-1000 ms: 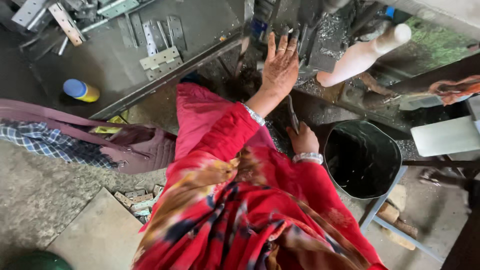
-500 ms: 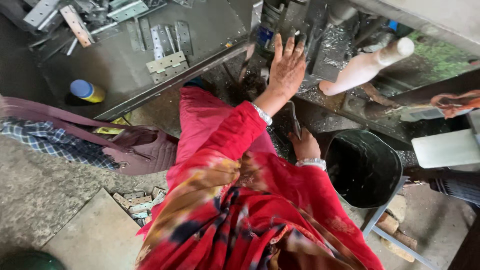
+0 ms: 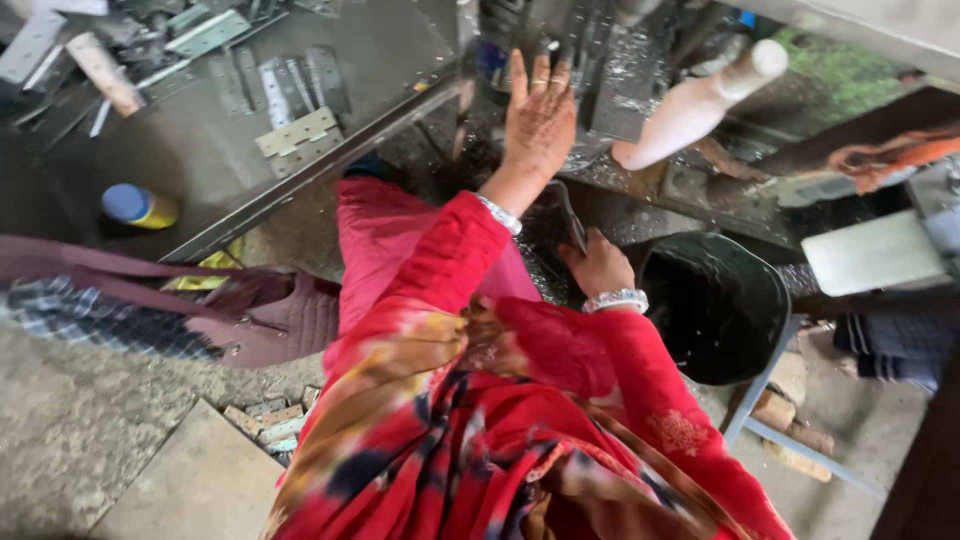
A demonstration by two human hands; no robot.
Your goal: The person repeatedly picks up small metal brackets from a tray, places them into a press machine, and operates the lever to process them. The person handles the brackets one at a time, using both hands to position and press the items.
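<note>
Left hand [image 3: 540, 120], fingers spread flat, reaches far onto the swarf-strewn grey metal machine bed [image 3: 640, 90]. Right hand [image 3: 597, 265], nearer, closes around a thin dark metal strip [image 3: 572, 215], long axis running near-to-far, just left of the black bucket [image 3: 715, 305].

Red patterned sleeves, silver bangles

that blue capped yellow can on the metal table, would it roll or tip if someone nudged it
The can looks to be lying on its side on the metal table, so a nudge would probably roll it rather than tip it. It is round and smooth, so likely slippery in a grip. It seems small, so probably light.
</note>
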